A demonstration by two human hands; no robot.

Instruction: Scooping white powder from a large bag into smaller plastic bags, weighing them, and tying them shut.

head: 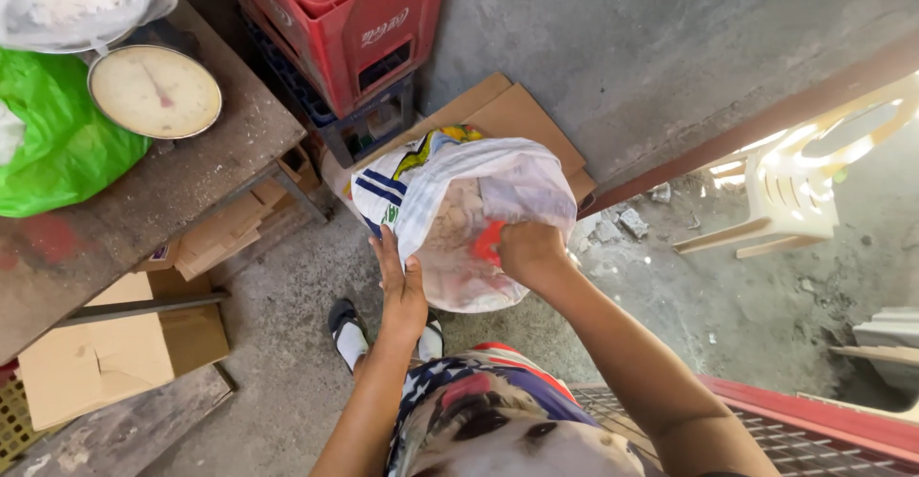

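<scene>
Rough concrete floor (287, 362) and a grey wall bound the work area. At centre stands a large woven sack (383, 195), its mouth lined with a translucent plastic bag (517, 185) holding pale, lumpy material; the fill sits well below the rim. The left hand (397, 286) lies flat against the bag's near edge at 7 o'clock, grip released, steadying it. The right hand (526, 247) reaches inside at 5 o'clock, grip clenched on a red scoop (488, 240). Judgement: scooping is under way; how much has been moved cannot be told. At 10 o'clock, a worn surface (191, 180) carries a dial scale (153, 89) and a green bag (48, 152). Stacked crates (345, 27) at 12 o'clock hold cardboard.
</scene>
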